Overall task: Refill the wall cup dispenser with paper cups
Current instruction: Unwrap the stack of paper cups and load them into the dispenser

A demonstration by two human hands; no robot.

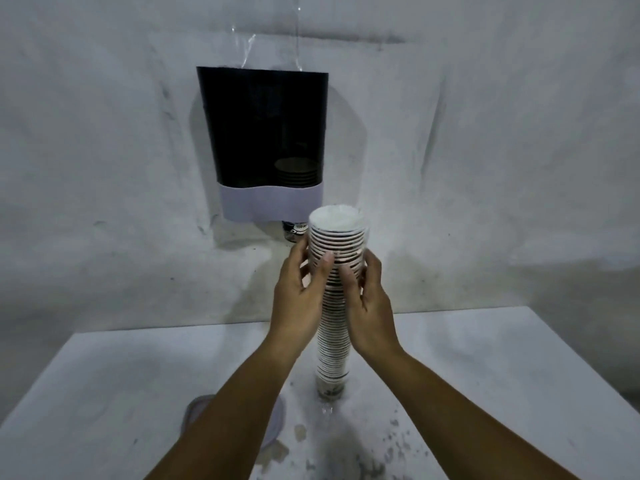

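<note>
Bare utility corner, rough whitewashed wall [485, 133] carrying a cup dispenser [263, 133], stained white tabletop [502, 358] standing against it

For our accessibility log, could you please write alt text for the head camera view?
Two bare hands, left hand and right hand, grip a tall stack of paper cups standing on a stained white table. Behind it, a dark wall cup dispenser with a few cups inside hangs on a grey wall.
</note>
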